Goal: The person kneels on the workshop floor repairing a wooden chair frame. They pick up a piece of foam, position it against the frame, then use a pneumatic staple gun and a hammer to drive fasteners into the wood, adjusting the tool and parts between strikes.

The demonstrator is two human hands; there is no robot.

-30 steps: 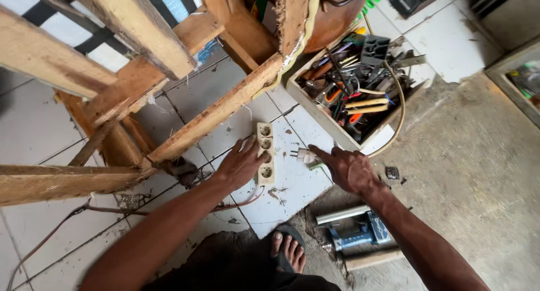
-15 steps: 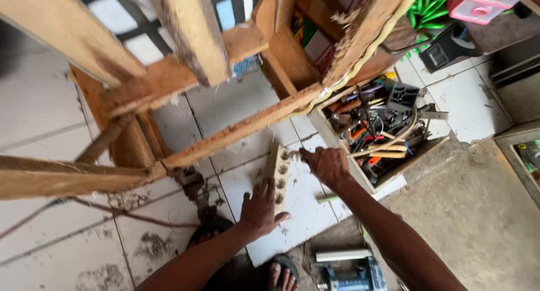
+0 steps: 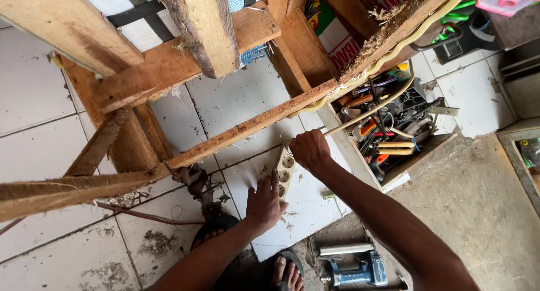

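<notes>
At the left edge of the white tiled floor (image 3: 50, 156), rough brown timber beams (image 3: 112, 77) of an upturned wooden frame cross overhead, and a thin reddish wire (image 3: 146, 217) trails over the dirty tiles beneath them. A long diagonal wooden slat (image 3: 247, 128) runs up toward the right.

Near the middle of the floor the left hand (image 3: 265, 201) lies flat, fingers spread and gripping nothing, its fingertips pressing beside the cream plastic multi-socket power strip (image 3: 285, 172), seemingly to brace the body and keep the strip from sliding. Just right of it the right hand (image 3: 309, 149) is clenched at the strip's upper end around a thin pale cable (image 3: 365, 114) that leads up toward the frame; the cable looks taut, as if pulled on. The strip itself rests on the tiles, between the two hands.

Further right stands an open box crammed with hand tools (image 3: 394, 128), within easy reach. At the lower edge, on the grey concrete, sits a blue metal bench vice (image 3: 354, 265), beside a sandalled foot (image 3: 284, 271).
</notes>
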